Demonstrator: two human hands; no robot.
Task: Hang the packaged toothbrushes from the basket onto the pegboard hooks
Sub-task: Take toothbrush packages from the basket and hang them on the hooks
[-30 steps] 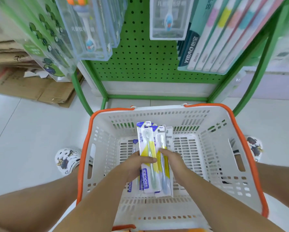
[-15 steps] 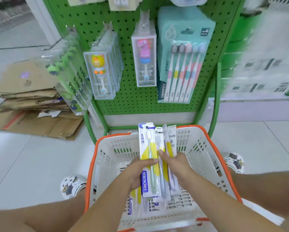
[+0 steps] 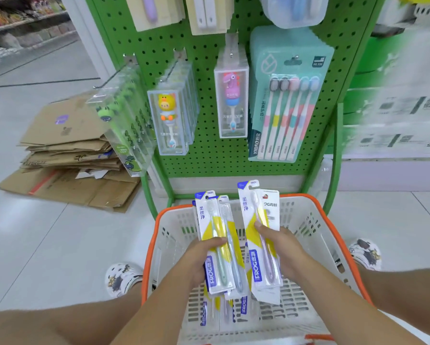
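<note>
A green pegboard (image 3: 209, 155) stand fills the back of the view, with packs already hung on its hooks: a five-brush pack (image 3: 287, 103) on the right, a pink dinosaur kids' brush box (image 3: 231, 100) beside it, a row of yellow duck boxes (image 3: 170, 115) and a tilted row of green ones (image 3: 124, 125) on the left. Flattened cardboard (image 3: 67, 155) is piled on the tiled floor off to the left. Right in front of the stand, a white basket (image 3: 306, 220) with an orange rim is set on the floor between two patterned shoes. A few packaged toothbrushes (image 3: 221, 312) are seen lying flat on the basket's bottom. Above the basket, a small stack of packs (image 3: 217, 235) is gripped by the left hand (image 3: 199, 260), thumb curled over the front. A second bunch (image 3: 257, 232) is gripped by the right hand (image 3: 283, 250) just beside it, held upright, thumb pressed on the front card. The two bunches are kept slightly apart.
</note>
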